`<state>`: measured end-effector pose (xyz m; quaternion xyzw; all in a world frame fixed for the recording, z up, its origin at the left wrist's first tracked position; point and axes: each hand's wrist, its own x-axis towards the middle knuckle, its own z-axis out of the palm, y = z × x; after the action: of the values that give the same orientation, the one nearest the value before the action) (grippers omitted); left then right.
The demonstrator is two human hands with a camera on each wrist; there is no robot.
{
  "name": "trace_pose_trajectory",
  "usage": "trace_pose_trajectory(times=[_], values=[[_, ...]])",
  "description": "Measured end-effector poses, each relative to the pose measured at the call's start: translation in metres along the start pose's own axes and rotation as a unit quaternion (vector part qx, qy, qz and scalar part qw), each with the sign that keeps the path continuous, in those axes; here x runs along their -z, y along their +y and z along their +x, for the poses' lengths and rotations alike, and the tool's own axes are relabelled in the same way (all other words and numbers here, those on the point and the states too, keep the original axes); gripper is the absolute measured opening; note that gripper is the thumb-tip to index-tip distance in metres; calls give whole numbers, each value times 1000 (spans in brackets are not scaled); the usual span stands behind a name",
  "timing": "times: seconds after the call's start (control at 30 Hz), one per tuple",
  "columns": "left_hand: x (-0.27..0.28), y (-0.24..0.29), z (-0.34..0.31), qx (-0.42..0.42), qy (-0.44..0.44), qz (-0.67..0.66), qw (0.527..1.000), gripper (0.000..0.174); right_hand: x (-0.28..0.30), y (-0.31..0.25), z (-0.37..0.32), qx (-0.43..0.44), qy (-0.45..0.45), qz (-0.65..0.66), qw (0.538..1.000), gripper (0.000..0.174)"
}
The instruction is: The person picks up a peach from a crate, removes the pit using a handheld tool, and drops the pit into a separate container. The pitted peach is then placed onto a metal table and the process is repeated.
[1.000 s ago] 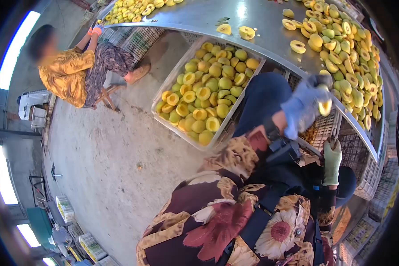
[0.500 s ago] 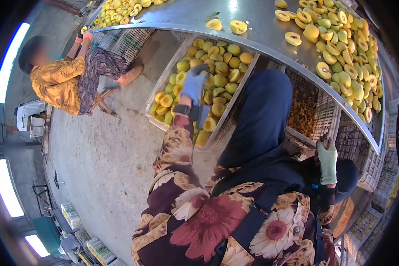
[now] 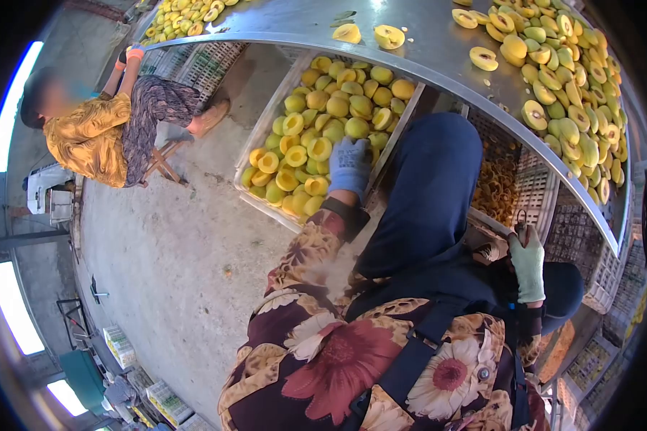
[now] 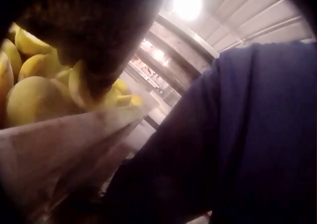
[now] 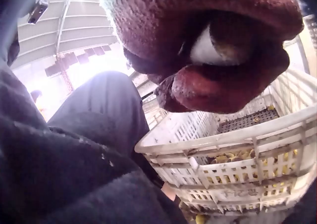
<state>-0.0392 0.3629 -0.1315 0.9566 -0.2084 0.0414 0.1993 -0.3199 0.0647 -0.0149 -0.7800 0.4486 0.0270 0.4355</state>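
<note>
My left hand (image 3: 350, 167), in a blue-grey glove, rests on the halved yellow-green fruit (image 3: 292, 124) near the right side of a pale crate. Its fingertips are partly hidden. The left wrist view shows the dark glove (image 4: 94, 46) against fruit (image 4: 39, 100) above the crate rim (image 4: 64, 135). Farther right, my right hand (image 3: 528, 264), in a pale green glove with dark fingers, grips a small tool with a thin looped end (image 3: 521, 215). In the right wrist view, a white piece of the tool (image 5: 210, 49) shows between the curled fingers (image 5: 213, 88).
A metal table (image 3: 438, 54) curves across the top, with a large fruit heap (image 3: 575, 93) at its right. Beneath stands a crate of brownish scraps (image 3: 496, 188). My raised knee (image 3: 438, 154) lies between the hands. Another person (image 3: 90, 136) sits at the left.
My left hand has moved from the table edge, where it held a fruit piece, across to the crate, then toward the crate's right side. The right hand stays nearly in place with the tool.
</note>
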Motion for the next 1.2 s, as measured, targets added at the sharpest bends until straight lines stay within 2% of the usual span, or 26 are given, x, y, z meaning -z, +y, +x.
trace_pose_trajectory(times=[0.03,0.1,0.17,0.2,0.27,0.3,0.37,0.47,0.5,0.53,0.57,0.63,0.67,0.77,0.87,0.97,1.0,1.1,1.2], values=[[-2,2,-2,-11,2,-30,999,25,-3,11,5,60,21,-18,998,27],[-6,3,-8,23,24,-49,998,23,-11,24,13,181,62,-55,980,27],[-8,-5,0,51,29,-75,995,23,-9,17,11,115,29,-32,992,28],[-8,-12,5,58,-4,-102,993,23,-8,13,9,81,13,-19,996,28],[5,-20,13,72,-75,-155,982,25,-7,9,5,72,11,-21,997,27],[8,-17,14,77,-88,-141,983,28,-7,8,5,67,10,-22,997,27],[14,-12,16,83,-113,-111,984,33,-10,16,8,87,23,-20,996,27],[-5,-13,30,26,-94,-57,994,34,-15,27,14,124,11,-46,991,26],[-1,-10,31,30,-111,-38,993,33,-14,20,14,138,6,-58,989,26],[2,-6,36,31,-127,-20,991,32,-11,2,1,117,5,-49,992,28],[4,-3,40,31,-145,-1,989,31,-10,8,3,137,20,-56,989,29],[25,-11,50,73,-216,-67,971,29,-10,25,7,172,50,-69,981,31],[36,-17,55,95,-253,-97,958,28,-6,29,6,155,33,-47,986,35],[62,-17,87,58,-135,-15,989,28,0,22,2,86,23,-35,995,36],[38,-42,111,-88,-178,35,979,36,-4,34,7,112,39,-42,992,37],[33,-24,108,-175,-288,226,914,50,-3,30,8,128,45,-57,989,38],[32,-19,110,-165,-323,265,893,63,-3,28,7,126,42,-66,989,38],[38,-16,109,-195,-316,281,885,62,-5,29,11,85,30,-70,993,36],[41,-12,108,-189,-319,274,888,57,-7,28,11,121,32,-85,988,34]])
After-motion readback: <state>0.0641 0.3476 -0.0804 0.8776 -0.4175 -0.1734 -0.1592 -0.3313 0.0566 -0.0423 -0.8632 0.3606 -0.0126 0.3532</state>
